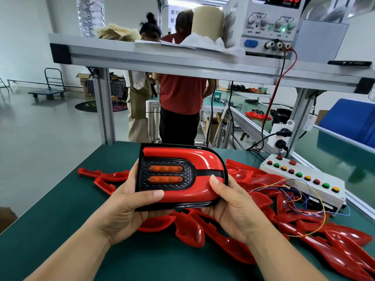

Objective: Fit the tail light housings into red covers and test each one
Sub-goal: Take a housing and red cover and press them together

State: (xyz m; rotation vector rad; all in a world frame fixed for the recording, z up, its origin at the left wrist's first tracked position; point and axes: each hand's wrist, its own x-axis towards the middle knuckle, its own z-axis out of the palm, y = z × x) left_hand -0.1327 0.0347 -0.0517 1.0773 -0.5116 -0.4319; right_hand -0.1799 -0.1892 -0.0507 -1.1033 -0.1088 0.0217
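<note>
Both hands hold the tail light (180, 175) above the worktop (60, 199): left hand (129, 207) and right hand (235, 207) fingers curl underneath, thumbs pressing its red face.

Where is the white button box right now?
In the head view, the button box sits on the green table at the right, behind the pile of red covers, right of the tail light.

Red covers (233, 236) crowd mat's right; left mat (60, 199) open; shelf (162, 57) overhead.
</note>
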